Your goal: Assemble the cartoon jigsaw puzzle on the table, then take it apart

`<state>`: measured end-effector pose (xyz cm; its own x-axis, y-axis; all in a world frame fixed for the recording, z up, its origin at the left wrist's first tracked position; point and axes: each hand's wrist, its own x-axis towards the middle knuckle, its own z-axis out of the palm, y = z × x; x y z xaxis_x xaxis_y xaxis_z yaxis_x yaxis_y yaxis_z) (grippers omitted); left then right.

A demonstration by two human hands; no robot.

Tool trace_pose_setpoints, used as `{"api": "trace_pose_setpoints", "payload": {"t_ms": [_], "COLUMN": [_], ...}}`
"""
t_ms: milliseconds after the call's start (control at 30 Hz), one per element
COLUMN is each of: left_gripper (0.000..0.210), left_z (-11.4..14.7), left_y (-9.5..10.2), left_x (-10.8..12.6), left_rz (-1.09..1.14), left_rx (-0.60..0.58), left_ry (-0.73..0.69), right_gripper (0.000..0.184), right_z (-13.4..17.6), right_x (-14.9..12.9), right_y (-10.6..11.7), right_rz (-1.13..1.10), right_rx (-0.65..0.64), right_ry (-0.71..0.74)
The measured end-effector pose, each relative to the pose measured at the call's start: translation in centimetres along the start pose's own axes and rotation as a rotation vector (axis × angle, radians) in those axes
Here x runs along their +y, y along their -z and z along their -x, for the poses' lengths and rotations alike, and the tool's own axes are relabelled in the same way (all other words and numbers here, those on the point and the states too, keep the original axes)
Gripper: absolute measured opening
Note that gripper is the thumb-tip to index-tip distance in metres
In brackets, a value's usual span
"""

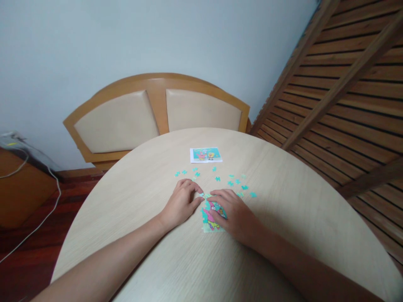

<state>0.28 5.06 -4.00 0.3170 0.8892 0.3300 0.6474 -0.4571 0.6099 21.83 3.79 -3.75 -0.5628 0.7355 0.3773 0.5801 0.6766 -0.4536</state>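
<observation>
My left hand (182,199) pinches a small puzzle piece (202,194) between thumb and fingertips, at the upper left corner of a partly assembled jigsaw puzzle (208,224). The puzzle shows a pink starfish cartoon figure on a turquoise ground. Over its right side lies my right hand (233,209), fingers spread and resting on the puzzle's surface and top edge. That hand hides much of the picture's right half. Loose turquoise puzzle pieces (218,178) are scattered beyond both hands, several to the right and several to the left.
Behind the loose pieces, a printed reference picture (206,155) lies on the round wooden table (151,180). A padded bench back (162,105) stands behind the table against the wall. Wooden slats (330,100) rise at the right; a white cable (58,193) hangs at the left.
</observation>
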Motion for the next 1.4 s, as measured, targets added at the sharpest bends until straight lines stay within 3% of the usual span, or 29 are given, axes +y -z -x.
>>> {"api": "trace_pose_setpoints", "payload": {"t_ms": [467, 667, 1400], "left_gripper": [0.011, 0.013, 0.018], "left_z": [-0.1, -0.1, 0.1], "left_y": [-0.1, -0.1, 0.3], "left_x": [-0.4, -0.3, 0.1], "left_rz": [0.132, 0.12, 0.057], "left_rx": [0.026, 0.037, 0.004], "left_ry": [0.045, 0.047, 0.036], "right_gripper": [0.038, 0.035, 0.033], "right_z": [0.0, 0.1, 0.1], "right_x": [0.4, 0.9, 0.4], "right_y": [0.1, 0.3, 0.9], "right_rz": [-0.021, 0.004, -0.003], "right_rx": [0.07, 0.069, 0.032], "right_ry": [-0.055, 0.001, -0.011]}}
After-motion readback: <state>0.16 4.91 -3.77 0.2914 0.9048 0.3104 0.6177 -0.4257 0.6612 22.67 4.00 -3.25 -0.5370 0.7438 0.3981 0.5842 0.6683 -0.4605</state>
